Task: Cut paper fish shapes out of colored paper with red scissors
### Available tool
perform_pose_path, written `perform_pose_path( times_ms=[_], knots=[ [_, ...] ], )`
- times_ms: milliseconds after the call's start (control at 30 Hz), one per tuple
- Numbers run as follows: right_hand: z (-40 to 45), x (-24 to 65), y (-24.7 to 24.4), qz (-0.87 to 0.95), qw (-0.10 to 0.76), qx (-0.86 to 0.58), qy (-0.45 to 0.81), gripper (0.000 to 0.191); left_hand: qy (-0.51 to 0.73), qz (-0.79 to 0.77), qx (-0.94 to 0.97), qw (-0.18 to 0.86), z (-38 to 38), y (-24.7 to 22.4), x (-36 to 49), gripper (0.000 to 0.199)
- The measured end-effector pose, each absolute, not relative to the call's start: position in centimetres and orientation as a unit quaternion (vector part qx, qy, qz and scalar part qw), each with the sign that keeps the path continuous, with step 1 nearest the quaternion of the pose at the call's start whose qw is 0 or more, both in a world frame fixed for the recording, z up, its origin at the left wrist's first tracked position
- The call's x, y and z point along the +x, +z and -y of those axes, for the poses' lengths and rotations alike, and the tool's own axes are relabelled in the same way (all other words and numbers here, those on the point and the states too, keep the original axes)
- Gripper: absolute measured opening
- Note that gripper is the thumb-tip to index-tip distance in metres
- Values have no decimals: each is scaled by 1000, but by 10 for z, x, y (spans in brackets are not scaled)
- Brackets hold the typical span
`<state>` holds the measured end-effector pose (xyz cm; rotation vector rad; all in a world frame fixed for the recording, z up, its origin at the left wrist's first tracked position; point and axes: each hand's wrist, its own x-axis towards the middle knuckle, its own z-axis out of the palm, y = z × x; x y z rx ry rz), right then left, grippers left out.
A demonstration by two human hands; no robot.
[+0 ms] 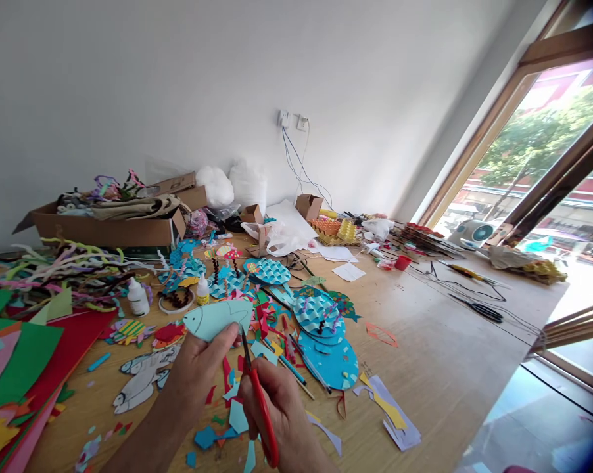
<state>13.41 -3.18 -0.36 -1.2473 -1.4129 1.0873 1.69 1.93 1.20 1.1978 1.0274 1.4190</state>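
My left hand (pixel 200 364) pinches a light blue paper fish (pixel 215 318) with a drawn outline, thumb on top near its tail end. My right hand (pixel 281 401) grips red-handled scissors (pixel 264 414), their dark blades pointing up at the fish's right end. From this angle I cannot tell whether the blades touch the paper. Under and around my hands lie paper scraps, among them a light blue offcut (pixel 238 416) and a darker blue piece (pixel 206 437). White paper fish (pixel 137 391) with black drawing lie left of my left forearm.
Blue woven paper shapes (pixel 321 315) and a blue paper oval (pixel 329 360) lie beyond my right hand. Glue bottles (pixel 138 299) stand at left, near pipe cleaners (pixel 45 276) and coloured sheets (pixel 25 348). A cardboard box (pixel 104 233) sits behind; black scissors (pixel 478 309) lie far right.
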Motion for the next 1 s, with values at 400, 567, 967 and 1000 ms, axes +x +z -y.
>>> perform_pose_path(
  times_ms=[400,567,967,1000],
  knots=[
    [36,135,-2,549,470,-492,485,43,571,-426,525,466,-18,12,16,7],
    [36,137,-2,561,469,-489,476,47,552,-412,548,474,-21,7,13,14],
    [36,143,-14,595,446,-505,438,36,517,-437,564,472,-24,9,10,18],
    [37,143,-14,600,443,-505,434,36,521,-437,564,469,-24,10,10,17]
  ],
)
